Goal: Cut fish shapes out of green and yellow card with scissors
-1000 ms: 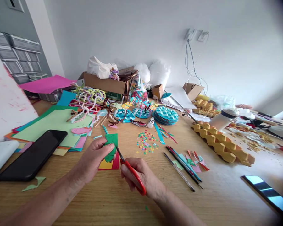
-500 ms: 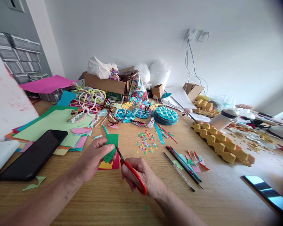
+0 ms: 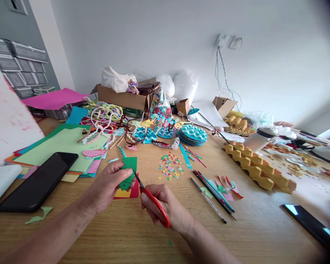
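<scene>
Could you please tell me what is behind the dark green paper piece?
Red paper and yellow paper show behind the dark green paper piece, on the wooden table. The green piece and left hand cover the rest, hiding their full shapes.

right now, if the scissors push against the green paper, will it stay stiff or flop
The green paper looks thin, so its free edge would probably bend easily. It shows little sag, so it may be fairly crisp. The left hand pinches it, so it likely won't slide much.
</scene>
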`<state>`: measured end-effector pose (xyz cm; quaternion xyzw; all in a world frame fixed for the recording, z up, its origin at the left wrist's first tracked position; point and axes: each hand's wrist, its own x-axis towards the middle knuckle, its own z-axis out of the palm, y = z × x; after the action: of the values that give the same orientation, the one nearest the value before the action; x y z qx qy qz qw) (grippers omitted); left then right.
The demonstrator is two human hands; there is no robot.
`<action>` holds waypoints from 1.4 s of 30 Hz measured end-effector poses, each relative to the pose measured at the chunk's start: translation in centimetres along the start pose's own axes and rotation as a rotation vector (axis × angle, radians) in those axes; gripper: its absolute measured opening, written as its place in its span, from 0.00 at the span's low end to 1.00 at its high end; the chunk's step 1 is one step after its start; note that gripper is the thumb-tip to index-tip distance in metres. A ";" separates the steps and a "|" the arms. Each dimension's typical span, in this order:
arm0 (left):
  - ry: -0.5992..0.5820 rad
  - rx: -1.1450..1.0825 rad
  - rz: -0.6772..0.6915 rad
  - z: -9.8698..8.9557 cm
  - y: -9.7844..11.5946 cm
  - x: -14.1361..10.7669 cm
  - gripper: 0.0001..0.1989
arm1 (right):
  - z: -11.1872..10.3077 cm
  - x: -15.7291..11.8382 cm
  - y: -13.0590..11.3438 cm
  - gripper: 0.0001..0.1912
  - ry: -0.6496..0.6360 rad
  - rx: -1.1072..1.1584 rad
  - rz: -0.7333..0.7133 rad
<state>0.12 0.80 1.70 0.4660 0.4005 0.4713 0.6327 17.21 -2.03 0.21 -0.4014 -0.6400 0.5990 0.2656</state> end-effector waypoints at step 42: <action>-0.028 0.030 0.044 0.1 -0.7 -0.3 0.10 | 0.5 0.2 0.8 0.19 0.096 -0.032 0.001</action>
<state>0.34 0.42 1.02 0.4907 0.3886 0.4724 0.6205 16.90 -2.20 -0.71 -0.4340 -0.6357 0.5691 0.2892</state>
